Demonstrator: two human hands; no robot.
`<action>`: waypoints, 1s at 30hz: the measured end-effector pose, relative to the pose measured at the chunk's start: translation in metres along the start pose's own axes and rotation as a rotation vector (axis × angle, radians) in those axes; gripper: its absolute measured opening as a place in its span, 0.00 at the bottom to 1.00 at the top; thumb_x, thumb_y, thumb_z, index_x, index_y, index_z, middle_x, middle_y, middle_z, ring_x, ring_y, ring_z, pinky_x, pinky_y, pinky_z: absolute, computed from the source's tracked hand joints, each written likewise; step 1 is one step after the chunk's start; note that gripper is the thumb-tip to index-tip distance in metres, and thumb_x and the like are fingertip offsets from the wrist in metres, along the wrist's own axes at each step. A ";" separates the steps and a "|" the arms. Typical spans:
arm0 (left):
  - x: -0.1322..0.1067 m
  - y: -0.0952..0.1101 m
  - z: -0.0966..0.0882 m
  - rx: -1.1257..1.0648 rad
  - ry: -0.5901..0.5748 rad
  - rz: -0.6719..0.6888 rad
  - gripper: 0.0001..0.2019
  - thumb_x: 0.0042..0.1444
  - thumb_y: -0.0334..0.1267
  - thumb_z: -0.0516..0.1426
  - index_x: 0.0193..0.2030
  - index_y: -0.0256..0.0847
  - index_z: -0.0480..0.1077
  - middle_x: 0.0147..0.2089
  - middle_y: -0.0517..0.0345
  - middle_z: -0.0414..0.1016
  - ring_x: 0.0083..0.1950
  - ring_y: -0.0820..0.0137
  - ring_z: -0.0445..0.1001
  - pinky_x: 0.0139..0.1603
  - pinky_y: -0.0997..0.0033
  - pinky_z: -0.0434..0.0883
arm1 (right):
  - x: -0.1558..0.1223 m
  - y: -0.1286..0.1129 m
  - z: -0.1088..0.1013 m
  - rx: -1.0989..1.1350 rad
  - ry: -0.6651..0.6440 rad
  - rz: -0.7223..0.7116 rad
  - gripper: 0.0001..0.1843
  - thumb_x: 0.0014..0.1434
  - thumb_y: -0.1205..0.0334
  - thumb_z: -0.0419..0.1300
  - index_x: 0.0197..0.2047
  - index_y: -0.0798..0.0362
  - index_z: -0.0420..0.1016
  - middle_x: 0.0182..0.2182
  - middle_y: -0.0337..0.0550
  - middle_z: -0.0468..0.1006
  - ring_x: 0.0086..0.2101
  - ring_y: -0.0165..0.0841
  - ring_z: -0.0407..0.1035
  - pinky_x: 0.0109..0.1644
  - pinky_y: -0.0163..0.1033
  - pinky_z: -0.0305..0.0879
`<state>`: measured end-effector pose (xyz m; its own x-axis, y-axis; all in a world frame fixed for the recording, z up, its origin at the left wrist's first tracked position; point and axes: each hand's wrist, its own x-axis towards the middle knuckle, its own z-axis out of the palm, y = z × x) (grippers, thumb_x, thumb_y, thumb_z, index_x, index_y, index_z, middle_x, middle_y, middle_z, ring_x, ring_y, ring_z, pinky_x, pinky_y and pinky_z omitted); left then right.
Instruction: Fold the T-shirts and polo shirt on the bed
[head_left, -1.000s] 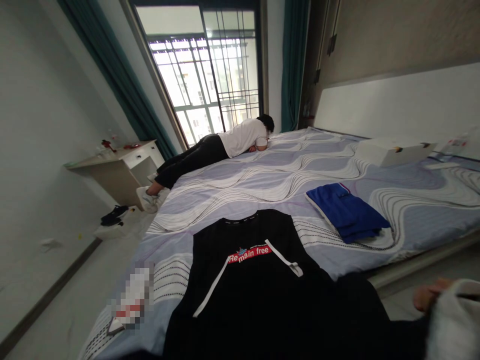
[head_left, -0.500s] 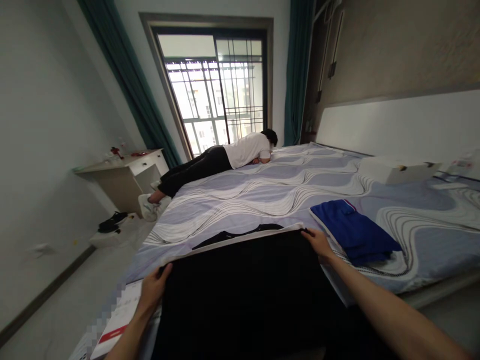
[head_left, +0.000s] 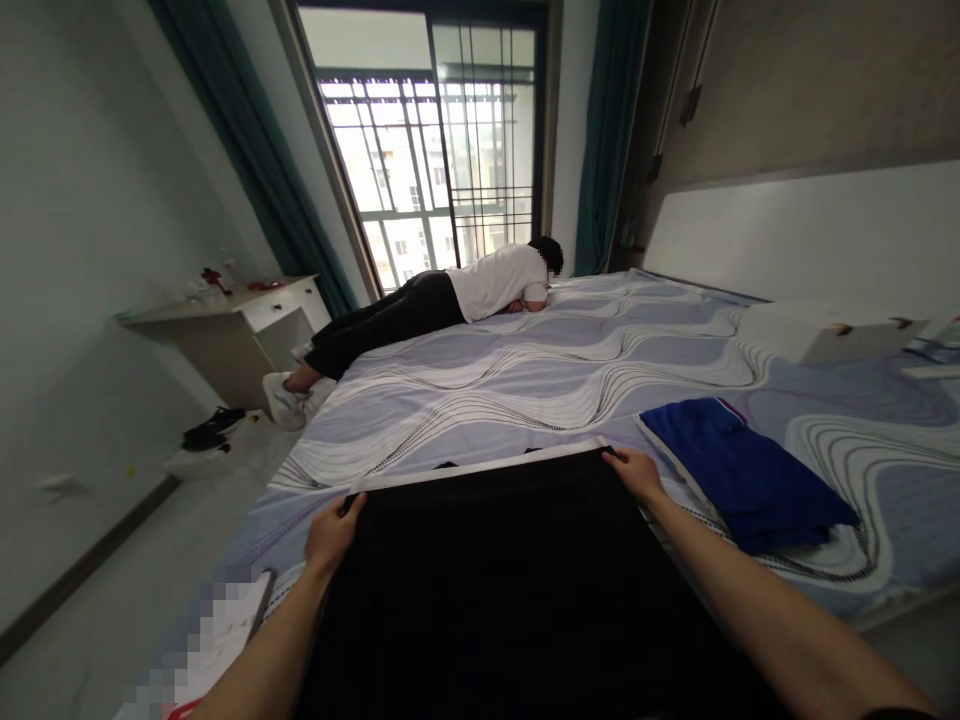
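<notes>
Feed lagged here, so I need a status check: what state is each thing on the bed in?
black garment: folded over, white hem on top
left hand: gripping hem's left corner
right hand: gripping hem's right corner
blue garment: folded, lying apart

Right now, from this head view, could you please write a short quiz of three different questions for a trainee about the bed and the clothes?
1. True or false: both hands grip the far folded edge of the black fabric garment.
2. Which thing lies nearest to the right hand? A) the folded blue cloth garment B) the pale wooden side table C) the teal curtain
3. Fill in: the other person lies face down at the far side of the ____.

Key
1. True: the left hand holds one corner and the right hand holds the other.
2. A
3. Bed, with its wavy-patterned lilac sheet.
</notes>
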<state>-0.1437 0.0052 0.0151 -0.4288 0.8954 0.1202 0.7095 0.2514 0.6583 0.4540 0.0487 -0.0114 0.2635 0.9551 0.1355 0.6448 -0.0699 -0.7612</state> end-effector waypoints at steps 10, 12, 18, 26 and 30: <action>-0.039 0.010 -0.023 -0.019 0.013 -0.013 0.35 0.46 0.62 0.56 0.52 0.36 0.75 0.44 0.46 0.82 0.48 0.53 0.78 0.48 0.60 0.72 | -0.039 -0.012 -0.026 -0.035 -0.026 0.134 0.26 0.52 0.37 0.57 0.26 0.53 0.78 0.26 0.47 0.81 0.31 0.41 0.75 0.34 0.39 0.65; -0.075 0.004 -0.040 -0.011 -0.042 -0.027 0.33 0.46 0.65 0.55 0.46 0.38 0.78 0.42 0.47 0.82 0.46 0.52 0.78 0.47 0.58 0.73 | -0.070 -0.004 -0.041 0.020 -0.085 0.173 0.29 0.53 0.34 0.55 0.23 0.53 0.75 0.22 0.47 0.79 0.25 0.37 0.74 0.30 0.38 0.65; -0.202 -0.037 -0.075 0.047 -0.156 -0.036 0.23 0.46 0.65 0.56 0.28 0.47 0.77 0.31 0.53 0.80 0.39 0.55 0.78 0.44 0.59 0.74 | -0.183 0.010 -0.074 -0.114 -0.266 0.181 0.29 0.52 0.31 0.58 0.22 0.51 0.73 0.20 0.41 0.77 0.26 0.37 0.74 0.31 0.37 0.64; -0.247 -0.011 -0.082 -0.354 -0.080 -0.243 0.28 0.46 0.61 0.60 0.47 0.43 0.73 0.40 0.54 0.81 0.40 0.56 0.79 0.39 0.61 0.78 | -0.230 -0.024 -0.083 0.117 -0.171 0.174 0.24 0.56 0.37 0.54 0.38 0.49 0.73 0.27 0.41 0.79 0.27 0.39 0.75 0.30 0.41 0.71; -0.270 -0.002 -0.090 -0.686 -0.205 -0.366 0.40 0.39 0.55 0.69 0.61 0.54 0.64 0.26 0.64 0.77 0.19 0.66 0.71 0.18 0.67 0.73 | -0.248 -0.024 -0.097 0.321 -0.294 0.378 0.30 0.51 0.36 0.62 0.49 0.48 0.69 0.16 0.30 0.69 0.11 0.29 0.58 0.13 0.32 0.50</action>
<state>-0.0793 -0.2700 0.0484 -0.4094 0.8662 -0.2866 0.0136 0.3199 0.9474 0.4424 -0.2146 0.0345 0.1927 0.9240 -0.3304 0.2828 -0.3747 -0.8830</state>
